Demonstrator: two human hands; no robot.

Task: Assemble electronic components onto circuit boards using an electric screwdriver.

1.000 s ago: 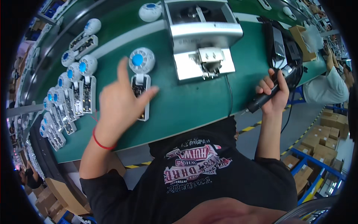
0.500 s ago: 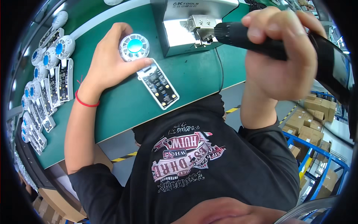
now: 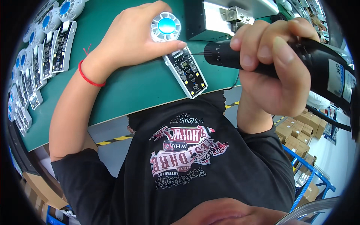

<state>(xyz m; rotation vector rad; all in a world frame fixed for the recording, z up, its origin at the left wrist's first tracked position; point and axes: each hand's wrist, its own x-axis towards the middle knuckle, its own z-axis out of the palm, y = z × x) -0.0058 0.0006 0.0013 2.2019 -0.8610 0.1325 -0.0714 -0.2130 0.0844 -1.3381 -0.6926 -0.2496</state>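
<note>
Counter (image 3: 123,93): green, its near edge running in front of the person's torso. Silver-and-black machine (image 3: 215,20) stands at its far side, cut off by the view. Row of finished-looking white assemblies (image 3: 63,48), blue-centred heads and exposed boards, overlapping along the left. Black electric screwdriver (image 3: 318,65): roughly horizontal, pointing left; right hand (image 3: 273,71) clamped around its body. Left hand (image 3: 133,41) clamped on the round head of the white unit (image 3: 183,62), thumb across the neck. Unit lies slanted on the counter, before the machine, lower end close to the near edge. Circuit board (image 3: 190,75) faces up. Blue disc (image 3: 167,26) centred in the head. Bit (image 3: 198,53) at the board's upper right edge; contact cannot be told.
</note>
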